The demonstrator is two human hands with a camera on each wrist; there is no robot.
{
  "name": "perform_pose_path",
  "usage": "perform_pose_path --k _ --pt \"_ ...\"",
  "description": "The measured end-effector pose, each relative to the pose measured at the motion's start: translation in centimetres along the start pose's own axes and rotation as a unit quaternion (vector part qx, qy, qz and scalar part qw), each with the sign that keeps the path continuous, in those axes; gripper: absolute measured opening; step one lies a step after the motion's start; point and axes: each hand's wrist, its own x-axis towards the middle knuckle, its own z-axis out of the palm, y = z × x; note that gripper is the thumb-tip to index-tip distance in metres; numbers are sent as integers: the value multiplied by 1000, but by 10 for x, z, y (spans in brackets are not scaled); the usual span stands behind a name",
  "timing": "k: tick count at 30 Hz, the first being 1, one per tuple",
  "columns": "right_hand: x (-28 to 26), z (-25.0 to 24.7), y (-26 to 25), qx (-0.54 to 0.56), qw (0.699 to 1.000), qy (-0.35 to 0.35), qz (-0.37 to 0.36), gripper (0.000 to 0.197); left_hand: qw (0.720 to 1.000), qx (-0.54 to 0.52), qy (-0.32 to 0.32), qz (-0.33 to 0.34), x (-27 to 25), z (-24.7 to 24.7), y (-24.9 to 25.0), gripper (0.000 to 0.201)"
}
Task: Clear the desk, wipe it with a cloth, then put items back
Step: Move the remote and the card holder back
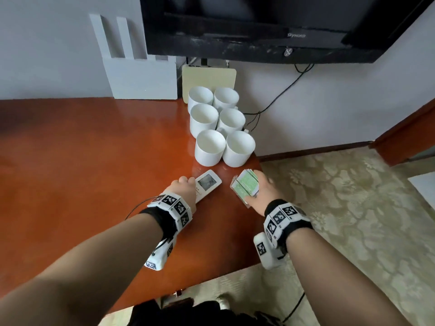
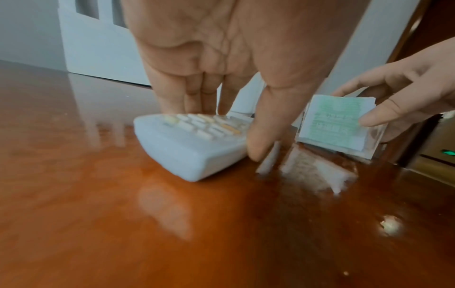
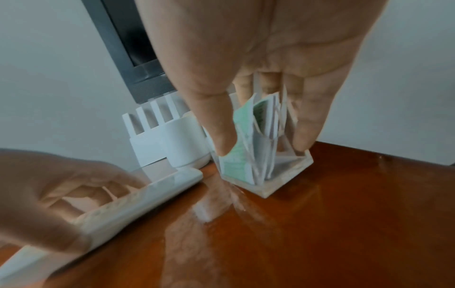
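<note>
A white remote control (image 1: pixel 208 183) (image 2: pixel 194 144) (image 3: pixel 103 210) lies on the glossy red-brown desk (image 1: pixel 94 161) near its right edge. My left hand (image 1: pixel 184 188) (image 2: pixel 231 117) grips it from above, fingers on one side and thumb on the other. A clear acrylic holder with green-and-white paper packets (image 1: pixel 246 187) (image 2: pixel 342 124) (image 3: pixel 258 155) stands on the desk to the right. My right hand (image 1: pixel 261 188) (image 3: pixel 261 140) pinches it between thumb and fingers. No cloth is in view.
Several white mugs (image 1: pixel 221 128) stand in two rows just beyond the hands, along the desk's right edge. Behind them lean a cream board (image 1: pixel 209 78) and white foam packing (image 1: pixel 138 74). A black television (image 1: pixel 270 27) hangs above. Patterned carpet (image 1: pixel 353 208) lies right of the desk.
</note>
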Motion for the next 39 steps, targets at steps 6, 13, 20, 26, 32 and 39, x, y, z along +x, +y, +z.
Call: perform_pose_path --k 6,13,20,26,32,39 --pt "0 -6 29 -54 991 -63 -102 89 995 -50 4 -83 -10 7 45 72" --pt "15 -10 44 -101 979 -86 -156 63 986 -110 -23 -123 -18 9 78 80" --pt "21 -10 51 -94 979 -70 -168 60 982 -136 -6 -134 -14 9 92 80" --pt "30 -19 54 -101 972 -69 -201 53 979 -141 1 -146 -8 8 104 75" --pt "38 -25 56 -107 966 -83 -221 57 976 -153 3 -157 -6 8 108 76" --pt "31 -28 60 -98 969 -84 -210 78 972 -172 13 -161 -14 6 108 78"
